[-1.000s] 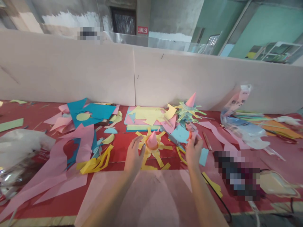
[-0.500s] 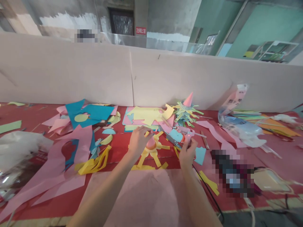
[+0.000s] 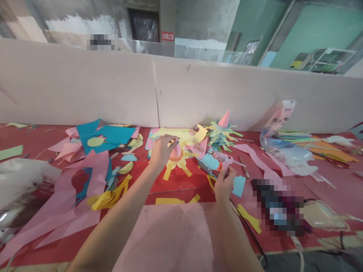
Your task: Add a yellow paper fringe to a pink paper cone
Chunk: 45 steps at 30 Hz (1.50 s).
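Note:
My left hand (image 3: 162, 152) pinches the tip of a pink paper cone (image 3: 176, 154). Yellow paper strips (image 3: 177, 164) spread like rays around the base of that cone; the hand hides part of them. A pink glue gun (image 3: 226, 158) is in my right hand (image 3: 225, 185), its nozzle pointing left beside the scissors (image 3: 208, 166). Light-blue paper (image 3: 211, 160) lies behind the scissors. Farther back stands a second pink cone (image 3: 224, 119) with layers of green, yellow and blue strips (image 3: 222, 136) about it.
Pink paper scraps (image 3: 64, 204), blue paper (image 3: 119, 136) and yellow strips (image 3: 112, 198) cover the left side. A pink sheet (image 3: 167, 238) lies in front. Plastic packaging (image 3: 297, 153) and a black cable (image 3: 249, 228) are at right. A pale panel (image 3: 221, 94) borders the table's back.
My left hand has taken hold of the cone's tip and moved the yellow-rayed piece away from me, slightly left. My right hand has lowered a little with the glue gun, which has turned sideways.

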Available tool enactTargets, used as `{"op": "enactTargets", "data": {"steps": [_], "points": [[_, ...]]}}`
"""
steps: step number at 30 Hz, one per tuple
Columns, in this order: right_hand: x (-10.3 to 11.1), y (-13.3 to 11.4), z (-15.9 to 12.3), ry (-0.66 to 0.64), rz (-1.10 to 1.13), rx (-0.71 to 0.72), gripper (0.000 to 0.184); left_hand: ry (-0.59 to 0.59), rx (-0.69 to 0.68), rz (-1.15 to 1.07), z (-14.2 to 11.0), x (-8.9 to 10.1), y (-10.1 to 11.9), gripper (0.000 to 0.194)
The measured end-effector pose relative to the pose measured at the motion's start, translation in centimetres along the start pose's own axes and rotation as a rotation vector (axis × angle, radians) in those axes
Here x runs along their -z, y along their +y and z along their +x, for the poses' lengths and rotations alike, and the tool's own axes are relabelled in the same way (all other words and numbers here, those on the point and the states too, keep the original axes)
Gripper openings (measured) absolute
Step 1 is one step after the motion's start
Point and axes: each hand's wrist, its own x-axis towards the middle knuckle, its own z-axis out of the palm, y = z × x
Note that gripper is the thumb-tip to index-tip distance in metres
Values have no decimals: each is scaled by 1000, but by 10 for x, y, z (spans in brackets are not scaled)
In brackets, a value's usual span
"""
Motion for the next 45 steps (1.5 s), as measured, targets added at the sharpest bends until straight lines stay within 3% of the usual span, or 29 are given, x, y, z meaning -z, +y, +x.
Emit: {"op": "enactTargets", "data": {"steps": [7,11,22,36,45], "points": [[-4,4,2,-16,-22,-25,43,-65,99,-30,-3,-20,-28,16],[-6,1,2,-30,-23,-24,44,-70,121,-29,-8,-26,-33,14],[-10,-2,-10,-116,-51,10,47,-75,117,-53,-16,-31,-28,9],[-11,2,-12,-109,-17,48,52,74,59,-71,-9,-25,0,14],[-10,1,-14,-143,1,91,51,54,173,-11,-19,-37,-17,9]]}}
